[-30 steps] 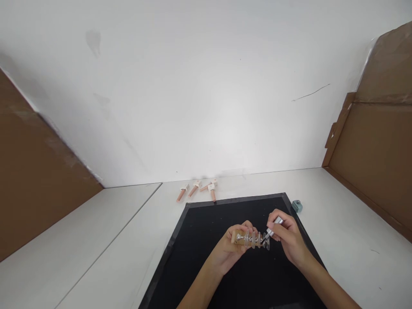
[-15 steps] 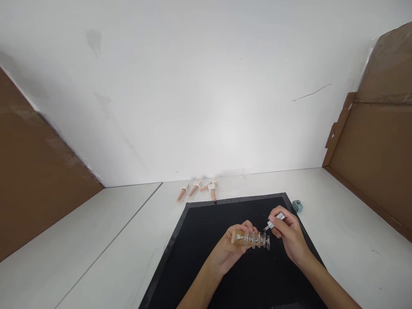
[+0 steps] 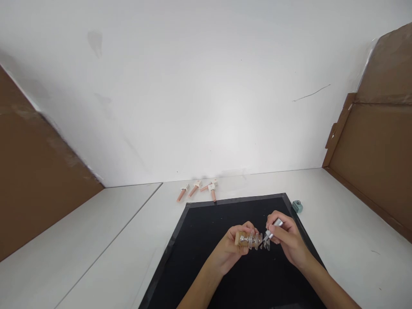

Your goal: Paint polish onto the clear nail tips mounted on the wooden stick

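Left hand [image 3: 230, 249] grips tan holder with row of clear fake nails [image 3: 254, 240] above black mat [image 3: 206, 240]; right hand [image 3: 288, 240] pinches small silver brush [image 3: 273, 231], tip touching end nail. Painting looks barely started, most nails still clear. Pink sticks [image 3: 198, 189] lie beyond mat

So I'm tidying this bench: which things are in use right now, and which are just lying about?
In use:
left hand holding the wooden stick with clear pieces
right hand holding the silver tool
black mat beneath them

Lying about:
pink tagged pieces beyond the mat
small teal object by its corner
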The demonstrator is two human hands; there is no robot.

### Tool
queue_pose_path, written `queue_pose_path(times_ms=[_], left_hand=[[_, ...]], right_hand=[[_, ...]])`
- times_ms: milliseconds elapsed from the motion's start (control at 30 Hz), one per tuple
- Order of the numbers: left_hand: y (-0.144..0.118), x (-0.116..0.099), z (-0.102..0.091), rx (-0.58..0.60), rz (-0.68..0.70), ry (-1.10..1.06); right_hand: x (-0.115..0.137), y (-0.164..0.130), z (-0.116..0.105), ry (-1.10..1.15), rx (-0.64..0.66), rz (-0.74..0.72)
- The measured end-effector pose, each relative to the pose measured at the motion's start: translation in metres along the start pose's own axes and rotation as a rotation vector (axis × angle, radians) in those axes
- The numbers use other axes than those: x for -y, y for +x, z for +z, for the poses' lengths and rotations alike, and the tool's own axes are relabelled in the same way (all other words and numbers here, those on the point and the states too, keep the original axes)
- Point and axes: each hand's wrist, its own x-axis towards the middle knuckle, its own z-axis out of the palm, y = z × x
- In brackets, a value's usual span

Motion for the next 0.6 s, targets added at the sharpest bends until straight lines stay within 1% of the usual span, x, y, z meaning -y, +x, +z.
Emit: queue_pose_path(times_ms=[200,600], left_hand=[[0.0006,-0.0012,0.0016,-0.002,-0.010,0.009],[-0.0007,-0.0013,0.0041,0.003,-0.016,0.011]], right_hand=[[0.0017,0.0005,0.0014,-0.002,0.043,0.009],[-0.0012,0.0000,-0.0003,0.001,0.021,-0.006]])
